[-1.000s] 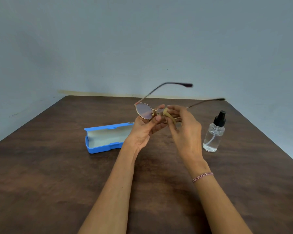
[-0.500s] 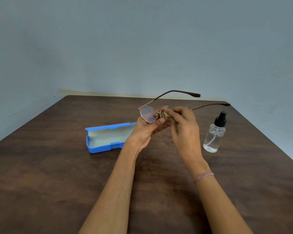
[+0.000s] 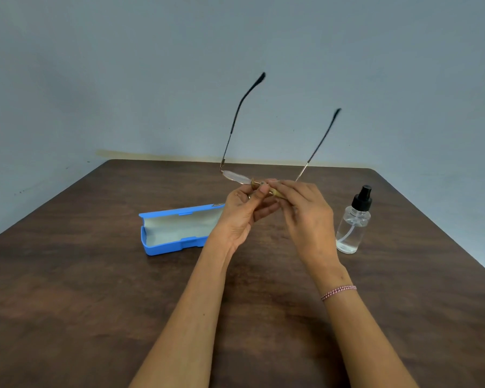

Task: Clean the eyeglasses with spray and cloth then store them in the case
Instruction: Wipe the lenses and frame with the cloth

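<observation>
Thin gold-framed eyeglasses (image 3: 235, 176) with dark temple tips are held above the table, both temples pointing up and away. My left hand (image 3: 242, 212) pinches the frame near the bridge from below. My right hand (image 3: 305, 217) pinches a small tan cloth (image 3: 275, 192) round the right lens, which is hidden under it. The left lens shows nearly edge-on. The blue case (image 3: 171, 229) lies open on the table to the left of my hands, its pale lining showing. A clear spray bottle (image 3: 353, 225) with a black nozzle stands upright to the right.
The dark wooden table (image 3: 95, 289) ends at a grey-blue wall at the back and narrows to the right behind the bottle. My right wrist carries a pink-and-white bracelet (image 3: 338, 292).
The glasses have tipped: the temples swung from pointing right and nearly level to pointing steeply upward, and the left lens now faces up. Both hands keep their hold. Case and bottle have not moved.
</observation>
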Action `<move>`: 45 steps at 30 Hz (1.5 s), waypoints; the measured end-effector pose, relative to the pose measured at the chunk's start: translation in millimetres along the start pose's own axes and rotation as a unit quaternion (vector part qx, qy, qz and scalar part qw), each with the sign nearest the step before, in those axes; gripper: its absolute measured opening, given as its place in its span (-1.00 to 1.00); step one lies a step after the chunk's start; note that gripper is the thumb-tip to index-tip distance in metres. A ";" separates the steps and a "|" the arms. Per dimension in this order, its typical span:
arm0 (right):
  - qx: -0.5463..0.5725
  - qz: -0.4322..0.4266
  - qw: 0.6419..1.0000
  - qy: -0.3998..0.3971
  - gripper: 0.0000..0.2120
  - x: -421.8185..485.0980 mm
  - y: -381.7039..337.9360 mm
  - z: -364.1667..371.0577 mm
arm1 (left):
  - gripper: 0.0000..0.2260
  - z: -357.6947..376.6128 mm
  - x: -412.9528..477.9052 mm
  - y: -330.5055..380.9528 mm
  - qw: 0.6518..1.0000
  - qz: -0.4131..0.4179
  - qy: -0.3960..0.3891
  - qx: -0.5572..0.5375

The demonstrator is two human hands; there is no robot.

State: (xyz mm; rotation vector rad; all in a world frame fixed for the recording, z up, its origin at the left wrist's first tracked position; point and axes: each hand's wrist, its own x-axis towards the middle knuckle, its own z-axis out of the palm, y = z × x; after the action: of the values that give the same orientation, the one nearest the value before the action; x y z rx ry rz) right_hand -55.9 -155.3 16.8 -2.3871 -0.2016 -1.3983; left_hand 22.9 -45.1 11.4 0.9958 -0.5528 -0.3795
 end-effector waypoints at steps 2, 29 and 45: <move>0.008 -0.004 1.000 0.003 -0.66 1.0 3.3 -3.7 | -0.87 3.2 -0.1 -1.1 1.000 -0.010 -0.012 0.006; 0.321 0.205 0.923 -0.065 -0.75 8.7 26.9 -28.7 | -0.45 -8.1 -6.3 22.1 0.983 -0.029 -0.176 -0.034; 0.138 0.076 0.967 0.199 -0.74 40.0 -11.7 -34.5 | -0.47 -7.8 -3.4 19.9 0.976 -0.019 -0.204 -0.071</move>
State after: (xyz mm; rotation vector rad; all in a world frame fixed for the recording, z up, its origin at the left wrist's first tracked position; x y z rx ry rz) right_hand -67.5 -160.0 69.4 -1.8175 -0.0960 -1.6188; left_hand 25.9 -28.0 24.4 0.7929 -0.8646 -0.6564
